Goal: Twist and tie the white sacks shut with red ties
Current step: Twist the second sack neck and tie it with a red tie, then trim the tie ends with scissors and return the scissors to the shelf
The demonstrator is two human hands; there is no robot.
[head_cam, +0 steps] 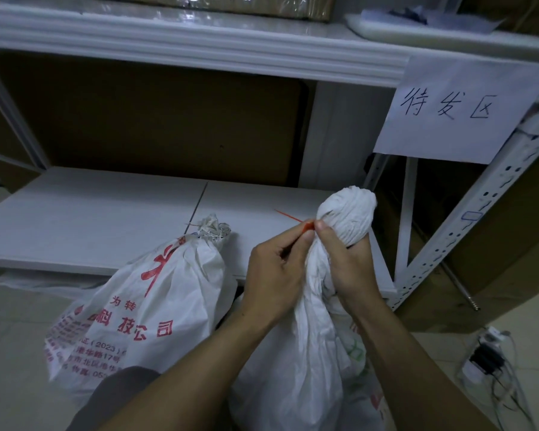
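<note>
The right hand grips the twisted neck of the near sack on the floor by the shelf's front edge; the left hand pinches the red tie against it. Tying seems under way; next, cinching tight. The other sack looks tied already.

Sack in hand: white woven, upright on floor, neck twisted tight, bunched top flaring above the grip.
Bunched top: crumpled ball of white fabric, upright.
Red tie: thin, at the twisted neck, free end sticking out up-left.
Second sack: white with red print, just left, upright, leaning on low shelf; neck gathered, top frilled.
</note>
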